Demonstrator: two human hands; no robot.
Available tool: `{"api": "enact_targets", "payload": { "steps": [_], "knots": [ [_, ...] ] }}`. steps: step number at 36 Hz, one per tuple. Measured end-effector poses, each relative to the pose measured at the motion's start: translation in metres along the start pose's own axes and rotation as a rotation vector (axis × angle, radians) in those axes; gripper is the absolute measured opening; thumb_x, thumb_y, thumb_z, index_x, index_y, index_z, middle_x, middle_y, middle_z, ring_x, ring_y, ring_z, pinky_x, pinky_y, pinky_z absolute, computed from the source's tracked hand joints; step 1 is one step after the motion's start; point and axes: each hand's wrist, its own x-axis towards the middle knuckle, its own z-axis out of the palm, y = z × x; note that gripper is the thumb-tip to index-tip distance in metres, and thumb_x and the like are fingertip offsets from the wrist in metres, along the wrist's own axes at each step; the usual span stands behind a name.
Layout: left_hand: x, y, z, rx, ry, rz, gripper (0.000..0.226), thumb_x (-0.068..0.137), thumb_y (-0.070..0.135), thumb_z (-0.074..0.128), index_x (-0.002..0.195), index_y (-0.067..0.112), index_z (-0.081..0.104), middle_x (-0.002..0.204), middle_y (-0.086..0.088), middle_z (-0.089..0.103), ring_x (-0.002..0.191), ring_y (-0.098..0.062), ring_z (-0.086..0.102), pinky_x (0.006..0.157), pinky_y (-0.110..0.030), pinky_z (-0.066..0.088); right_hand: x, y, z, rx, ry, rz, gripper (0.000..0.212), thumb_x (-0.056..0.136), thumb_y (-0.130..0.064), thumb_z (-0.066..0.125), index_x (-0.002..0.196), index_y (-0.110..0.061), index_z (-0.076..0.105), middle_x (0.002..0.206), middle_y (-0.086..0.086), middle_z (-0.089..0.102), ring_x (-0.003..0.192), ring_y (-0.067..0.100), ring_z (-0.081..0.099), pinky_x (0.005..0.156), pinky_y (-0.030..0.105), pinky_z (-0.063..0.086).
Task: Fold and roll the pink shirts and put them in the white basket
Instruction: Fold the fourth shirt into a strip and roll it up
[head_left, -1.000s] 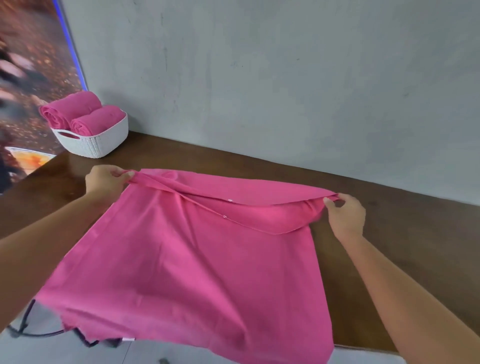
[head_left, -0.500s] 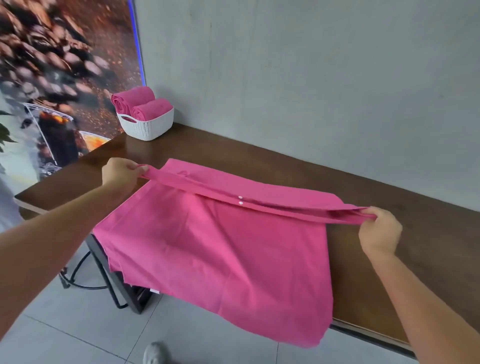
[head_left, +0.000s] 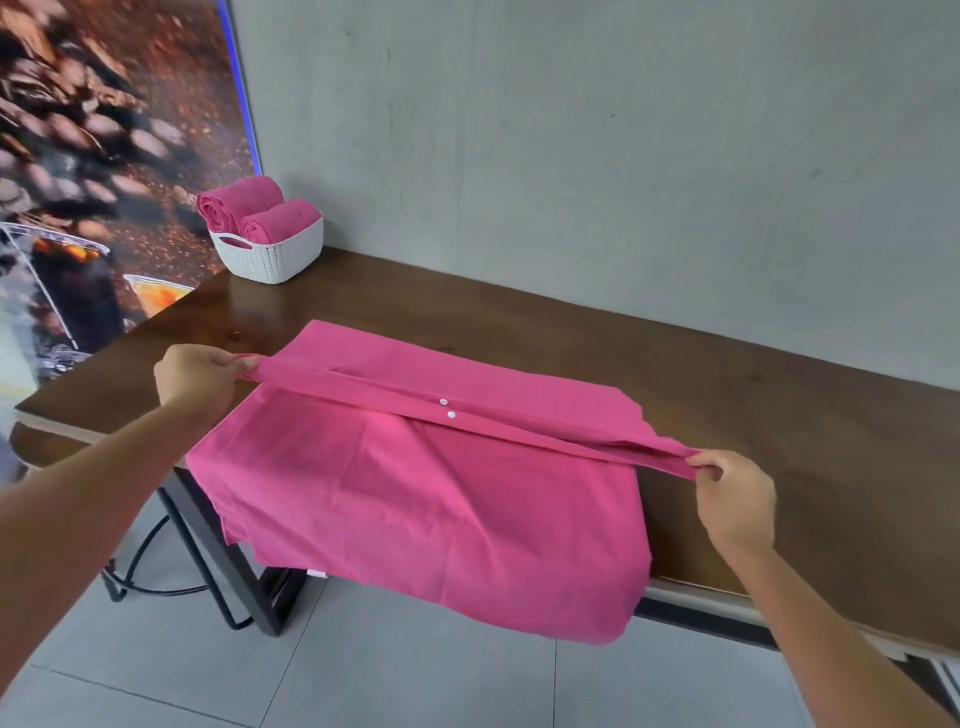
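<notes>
A pink shirt (head_left: 426, 493) lies across the brown table (head_left: 779, 426), its near part hanging over the front edge. A folded band with two white buttons runs taut across it. My left hand (head_left: 200, 374) grips the band's left end. My right hand (head_left: 737, 499) pinches its right end, stretched out past the shirt's side. The white basket (head_left: 270, 254) stands at the table's far left corner with two rolled pink shirts (head_left: 260, 210) inside.
A grey wall runs behind the table. A dark wall picture fills the left. Black metal table legs (head_left: 228, 577) and a tiled floor show below the front edge.
Both hands have drawn the folded band tighter and nearer, with the right hand moving out to the right. The view has pulled back and shifted, so the basket looks smaller.
</notes>
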Motion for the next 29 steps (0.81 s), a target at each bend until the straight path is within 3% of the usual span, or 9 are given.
{"api": "enact_targets", "payload": {
  "steps": [7,12,17,23,26,29],
  "knots": [
    [0.001,-0.012,-0.015,-0.007,-0.044,-0.009,0.013,0.086,0.029,0.080,0.090,0.017,0.081,0.096,-0.009,0.076,0.101,-0.026,0.066,0.092,-0.036,0.051,-0.036,-0.011,-0.013,-0.203,-0.169,-0.009,0.023,0.091,0.002,0.057,0.101,-0.003,0.077,0.092,0.013,0.073,0.082,0.026,0.057,0.079,0.043,0.053],
    [-0.001,-0.029,-0.030,-0.018,-0.087,-0.040,0.022,0.084,0.028,0.083,0.097,0.011,0.081,0.097,-0.008,0.075,0.099,-0.024,0.064,0.087,-0.030,0.045,-0.059,-0.025,-0.024,-0.323,-0.269,0.053,0.033,0.083,-0.002,0.055,0.111,-0.003,0.073,0.108,0.011,0.070,0.097,0.028,0.054,0.088,0.043,0.050],
    [-0.007,-0.057,-0.046,0.000,-0.124,-0.051,0.030,0.080,0.033,0.085,0.099,0.010,0.080,0.091,-0.008,0.074,0.100,-0.027,0.066,0.090,-0.039,0.053,-0.082,-0.034,-0.026,-0.449,-0.277,-0.022,0.011,0.091,-0.014,0.066,0.089,-0.007,0.074,0.091,0.009,0.065,0.078,0.021,0.042,0.067,0.036,0.041],
    [-0.013,-0.095,-0.066,0.030,-0.199,-0.059,0.032,0.076,0.038,0.087,0.094,0.012,0.080,0.080,-0.002,0.070,0.089,-0.030,0.068,0.090,-0.047,0.056,-0.118,-0.033,-0.019,-0.532,-0.229,-0.085,0.025,0.083,-0.018,0.080,0.064,-0.008,0.068,0.068,0.006,0.059,0.062,0.026,0.044,0.057,0.033,0.032],
    [-0.019,-0.112,-0.078,0.068,-0.238,-0.026,0.031,0.077,0.042,0.085,0.090,0.014,0.080,0.072,-0.003,0.069,0.075,-0.028,0.064,0.081,-0.044,0.056,-0.134,-0.036,-0.019,-0.544,-0.242,-0.117,0.028,0.076,-0.013,0.084,0.058,-0.008,0.063,0.062,0.005,0.056,0.058,0.025,0.040,0.055,0.031,0.030],
    [-0.026,-0.126,-0.089,0.085,-0.260,0.013,0.026,0.079,0.040,0.085,0.090,0.017,0.081,0.076,-0.010,0.073,0.077,-0.031,0.066,0.076,-0.040,0.052,-0.147,-0.042,-0.022,-0.552,-0.275,-0.106,0.030,0.077,-0.007,0.083,0.055,-0.008,0.062,0.058,0.005,0.056,0.056,0.024,0.038,0.054,0.031,0.029]
  ]
}}
